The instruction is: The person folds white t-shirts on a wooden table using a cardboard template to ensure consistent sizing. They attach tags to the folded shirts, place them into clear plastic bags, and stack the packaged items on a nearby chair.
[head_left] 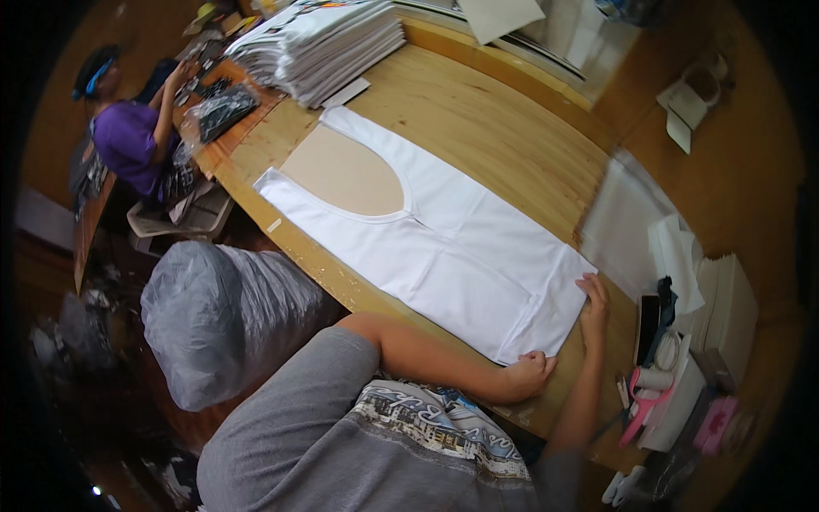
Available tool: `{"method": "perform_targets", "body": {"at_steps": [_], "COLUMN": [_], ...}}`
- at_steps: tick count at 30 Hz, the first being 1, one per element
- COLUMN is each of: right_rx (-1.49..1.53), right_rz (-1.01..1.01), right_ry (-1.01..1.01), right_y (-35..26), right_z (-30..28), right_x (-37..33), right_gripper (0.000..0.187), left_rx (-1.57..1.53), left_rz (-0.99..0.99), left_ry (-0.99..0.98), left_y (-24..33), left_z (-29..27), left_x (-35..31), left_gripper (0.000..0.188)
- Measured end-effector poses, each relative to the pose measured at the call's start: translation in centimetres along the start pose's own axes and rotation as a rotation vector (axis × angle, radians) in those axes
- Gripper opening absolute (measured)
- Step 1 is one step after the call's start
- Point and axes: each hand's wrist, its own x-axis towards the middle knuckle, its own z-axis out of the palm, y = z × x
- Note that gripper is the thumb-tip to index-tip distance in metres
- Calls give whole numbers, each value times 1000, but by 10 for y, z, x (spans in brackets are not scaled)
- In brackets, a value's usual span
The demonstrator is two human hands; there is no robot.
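A white shirt (478,243) lies flat and smooth on the wooden table, folded into a long shape with its neckline toward the far left. Inside the wide neck opening shows a tan cardboard sheet (345,171). At the hem's near corner, my left hand (529,375) is closed, its curled fingers pinching the edge of the fabric. My right hand (594,299) grips the hem's other corner, fingers bent over the cloth. The thumbs are partly hidden.
A tall stack of folded white garments (320,51) stands at the far left, near a plastic-wrapped dark package (226,111). A stuffed grey bag (222,320) sits left. A pink tape dispenser (644,405) and boxes (725,311) are right. A person in purple (128,145) sits beyond.
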Motion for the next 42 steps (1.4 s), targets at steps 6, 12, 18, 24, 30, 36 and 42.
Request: {"method": "perform_targets", "body": {"at_steps": [6, 12, 18, 24, 30, 36, 42], "right_rx": [185, 997, 1084, 583, 328, -65, -225], "right_rz": [113, 220, 95, 191, 125, 12, 86], "right_ry": [3, 483, 419, -360, -463, -430, -391], "right_y": [4, -34, -135, -249, -238, -272, -273], "right_z": [-18, -58, -57, 167, 245, 238, 241], "right_x": [-16, 29, 161, 295, 306, 298, 307], "right_gripper": [40, 11, 10, 23, 25, 27, 32], "left_rx": [-602, -1219, -1538, -1739, -947, -1059, -94], "left_rz": [115, 262, -191, -1126, -1448, -1501, -1618], "left_ry": [389, 682, 1173, 1362, 1079, 1032, 713], "left_y": [-45, -64, -113, -210, -228, -233, -232], "left_z": [-78, -146, -145, -49, -31, -33, -38], "left_x": [-12, -78, -202, -313, -331, -336, -348], "left_gripper": [26, 16, 33, 24, 23, 29, 37]}}
